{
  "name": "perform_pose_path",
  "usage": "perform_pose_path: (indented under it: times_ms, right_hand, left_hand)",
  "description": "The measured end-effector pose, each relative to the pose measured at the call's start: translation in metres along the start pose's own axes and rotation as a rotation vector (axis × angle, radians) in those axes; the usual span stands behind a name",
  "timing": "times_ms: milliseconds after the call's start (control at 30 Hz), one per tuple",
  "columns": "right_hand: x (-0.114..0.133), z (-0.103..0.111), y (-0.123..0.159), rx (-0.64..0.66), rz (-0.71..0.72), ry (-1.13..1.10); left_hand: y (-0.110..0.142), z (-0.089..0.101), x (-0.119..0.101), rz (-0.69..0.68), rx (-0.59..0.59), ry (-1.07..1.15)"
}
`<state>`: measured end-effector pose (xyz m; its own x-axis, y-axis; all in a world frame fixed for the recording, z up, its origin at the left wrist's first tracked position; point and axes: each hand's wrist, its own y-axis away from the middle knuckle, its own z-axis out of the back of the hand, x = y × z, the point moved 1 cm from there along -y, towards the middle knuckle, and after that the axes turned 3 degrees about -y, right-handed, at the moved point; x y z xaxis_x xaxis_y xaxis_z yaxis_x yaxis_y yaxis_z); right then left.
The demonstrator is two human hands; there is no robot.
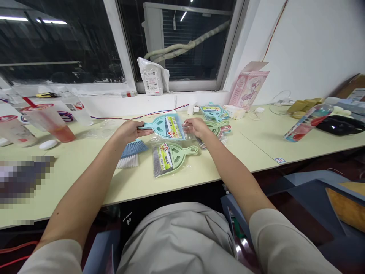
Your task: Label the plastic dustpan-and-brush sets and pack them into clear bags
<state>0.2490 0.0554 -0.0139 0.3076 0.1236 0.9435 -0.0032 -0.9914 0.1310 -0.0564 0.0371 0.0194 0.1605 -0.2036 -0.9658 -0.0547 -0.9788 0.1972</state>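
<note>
Held level just above the table is a blue mini dustpan-and-brush set (pixel 164 126) in clear plastic, its label facing up. My left hand (pixel 127 131) is closed around its handle, thumb on top. At the other end, my right hand (pixel 197 126) pinches the edge of the plastic bag; its fingertips are partly hidden. Below lies a green dustpan set (pixel 171 159), also bagged, handle pointing right. Beside my left wrist are blue and white brush bristles (pixel 131 152). Behind my right hand, a pile of green and pink dustpan sets (pixel 218 129) is partly covered.
Further back lies another blue dustpan set (pixel 213 112). Drink cups (pixel 49 121) stand at the left, near a white mouse (pixel 48 144). A pink box (pixel 248 85) is against the wall. A tilted bottle (pixel 308 123) and a black case (pixel 342 123) are at the right.
</note>
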Motion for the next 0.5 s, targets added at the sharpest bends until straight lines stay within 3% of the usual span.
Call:
perform_pose_path:
  times_ms: [200,367,500]
  right_hand:
    - [0.006,0.002,-0.002,0.131,-0.119,-0.230]
    - [0.012,0.005,0.002,0.230,-0.021,-0.355]
    - [0.004,-0.007,0.006,0.275,0.089,-0.391]
  left_hand:
    - [0.002,-0.003,0.001,-0.009,-0.058,0.212]
    - [0.002,-0.008,0.007,-0.023,-0.061,0.272]
    - [0.000,-0.016,0.018,-0.115,-0.160,0.340]
